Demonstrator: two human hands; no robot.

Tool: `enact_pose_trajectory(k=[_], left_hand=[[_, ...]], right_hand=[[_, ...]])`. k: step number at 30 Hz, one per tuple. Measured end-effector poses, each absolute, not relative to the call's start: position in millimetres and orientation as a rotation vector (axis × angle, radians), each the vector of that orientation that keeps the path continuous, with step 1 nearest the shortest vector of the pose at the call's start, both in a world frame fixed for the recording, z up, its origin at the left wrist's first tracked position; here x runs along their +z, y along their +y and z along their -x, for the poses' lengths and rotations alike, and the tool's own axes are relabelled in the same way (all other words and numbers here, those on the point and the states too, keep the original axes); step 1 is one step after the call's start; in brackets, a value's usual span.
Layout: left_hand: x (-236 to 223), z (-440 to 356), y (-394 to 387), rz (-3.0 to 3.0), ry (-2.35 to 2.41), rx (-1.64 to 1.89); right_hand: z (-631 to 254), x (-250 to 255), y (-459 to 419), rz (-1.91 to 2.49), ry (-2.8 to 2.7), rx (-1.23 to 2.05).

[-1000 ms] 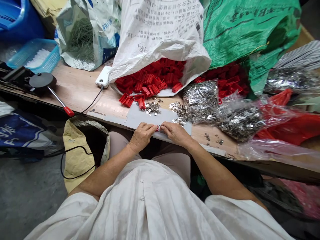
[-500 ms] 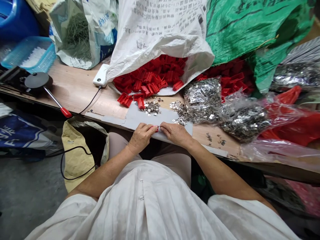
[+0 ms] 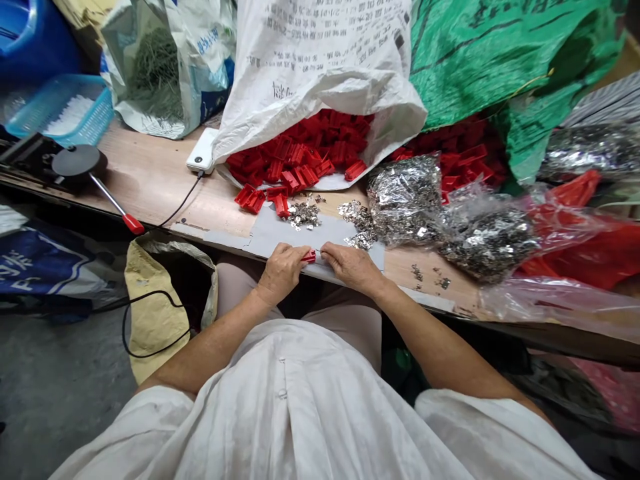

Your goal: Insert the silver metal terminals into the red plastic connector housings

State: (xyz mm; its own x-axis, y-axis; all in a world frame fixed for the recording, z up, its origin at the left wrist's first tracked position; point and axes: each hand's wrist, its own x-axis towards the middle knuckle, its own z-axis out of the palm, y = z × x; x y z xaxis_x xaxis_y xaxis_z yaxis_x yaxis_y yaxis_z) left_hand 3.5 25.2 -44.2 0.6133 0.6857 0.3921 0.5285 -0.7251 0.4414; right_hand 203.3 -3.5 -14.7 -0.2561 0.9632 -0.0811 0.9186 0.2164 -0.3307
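Note:
My left hand (image 3: 283, 270) is closed around a small red plastic housing (image 3: 309, 256), whose right end sticks out past the fingertips. Just right of it, my right hand (image 3: 350, 265) pinches a thin dark piece (image 3: 320, 251), too small to name, that points toward the housing. A narrow gap separates the two hands over the front edge of a grey sheet (image 3: 280, 237). Beyond them lie a small heap of shiny metal pieces (image 3: 304, 215) and another metal heap (image 3: 361, 223), with several loose red housings (image 3: 251, 199) to the left.
A white sack (image 3: 325, 40) spills red housings at the back, beside a green sack (image 3: 500, 60). Clear bags of metal pieces (image 3: 490, 240) lie to the right. At left are a red-handled lever press (image 3: 115, 203), a white power bank (image 3: 203, 152) and an open yellow sack (image 3: 150, 307).
My hands have drawn slightly apart, and more of the red housing shows at the left fingertips. The view shifted a little between frames; the things on the table stay where they were.

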Motion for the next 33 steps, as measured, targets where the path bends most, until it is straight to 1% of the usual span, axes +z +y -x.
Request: enact_pose_trajectory(k=[10,16,24,29,33], left_hand=[[-43,-4,27,-2.539,0.978,0.766],[-44,-4,27,-2.536,0.983,0.783],[-50,-2,22,-2.699,0.98,0.766],[-49,-4,23,-2.74,1.013,0.651],[-51,-4,25,-2.684,0.989,0.723]], right_hand=[[-196,-14,-8,1.858,-2.49,0.309],[-198,-12,-8,1.861,-2.399,0.435],[-207,-21,-18,1.768,-2.032,0.517],[-205,-20,-21,1.781,-1.979,0.563],[-201,-18,-19,1.764,-2.036,0.54]])
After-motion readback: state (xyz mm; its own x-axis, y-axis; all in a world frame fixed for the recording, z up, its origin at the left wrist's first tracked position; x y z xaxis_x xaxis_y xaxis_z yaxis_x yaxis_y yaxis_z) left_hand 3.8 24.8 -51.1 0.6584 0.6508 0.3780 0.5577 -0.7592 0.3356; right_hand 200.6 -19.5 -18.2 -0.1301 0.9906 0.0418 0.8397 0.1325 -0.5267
